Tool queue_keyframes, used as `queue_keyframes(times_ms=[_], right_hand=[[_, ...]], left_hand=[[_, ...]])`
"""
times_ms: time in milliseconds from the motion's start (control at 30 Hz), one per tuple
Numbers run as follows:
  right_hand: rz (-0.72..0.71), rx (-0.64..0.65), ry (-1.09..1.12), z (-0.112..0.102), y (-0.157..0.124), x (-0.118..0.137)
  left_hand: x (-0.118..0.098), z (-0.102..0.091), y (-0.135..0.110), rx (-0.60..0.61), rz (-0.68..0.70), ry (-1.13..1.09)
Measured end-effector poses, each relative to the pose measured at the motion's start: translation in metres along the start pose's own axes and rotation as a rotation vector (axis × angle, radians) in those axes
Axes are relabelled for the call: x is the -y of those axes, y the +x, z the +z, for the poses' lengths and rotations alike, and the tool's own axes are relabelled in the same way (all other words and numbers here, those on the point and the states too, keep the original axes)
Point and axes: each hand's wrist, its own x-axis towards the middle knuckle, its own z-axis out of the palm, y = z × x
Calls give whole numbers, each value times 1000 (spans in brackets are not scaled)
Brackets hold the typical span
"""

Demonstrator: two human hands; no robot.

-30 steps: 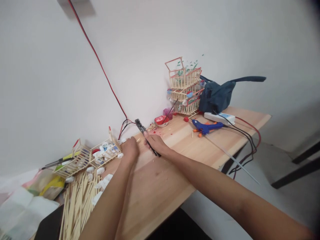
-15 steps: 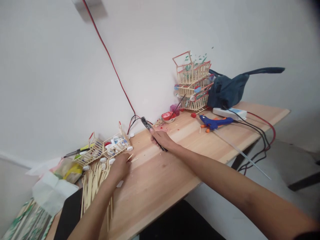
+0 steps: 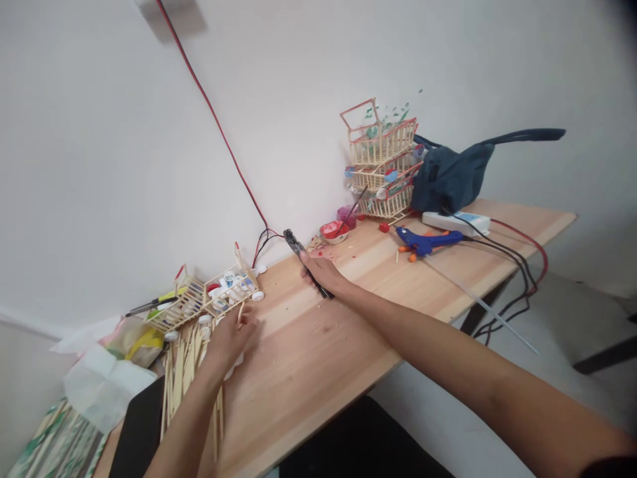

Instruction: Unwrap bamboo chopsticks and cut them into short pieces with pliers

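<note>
At mid-worktop (image 3: 318,358), right hand (image 3: 321,269): its fingers are closed around the black-handled pliers (image 3: 293,242), the head pointing toward the wall; whether the tool's jaws are parted is too small to tell. A slack grip would let the handles twist in the palm.

Wire behind the pliers: a red-and-black wire (image 3: 217,123) runs down the wall to a tangle close to the tool's head. Contact cannot be judged; a careless forward push could snag it.

Left of the pliers, left hand (image 3: 231,335): thumb and fingers appear nearly together on a short stick (image 3: 241,312), raised just in front of a small stick-built basket (image 3: 229,305). The piece is slight, so a loose pinch could drop it, and a hard one could snap it.

Stick bundle (image 3: 186,365): long pale sticks lie loosely beside and partly beneath the left forearm. A sweep of that arm could scatter them, since nothing visible binds them.

White cap (image 3: 204,320): it sits between the bundle and the baskets, liable to roll if nudged.

Bowl of red paint (image 3: 332,239): it stands beyond the right hand, a brush (image 3: 354,206) slanting out of it. A knock on the handle could tip or smear it.

Glue gun (image 3: 428,242): it rests at the right, its thin rod (image 3: 490,315) overhanging the edge; a passing sleeve could drag it off.
</note>
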Motion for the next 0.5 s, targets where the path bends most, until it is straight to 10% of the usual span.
queue_keyframes(times_ms=[167, 500], right_hand=[[34, -23, 46, -2, 4, -2], [29, -29, 65, -2, 7, -2]], left_hand=[[-29, 34, 5, 206, -177, -877], [-34, 59, 12, -157, 150, -888]])
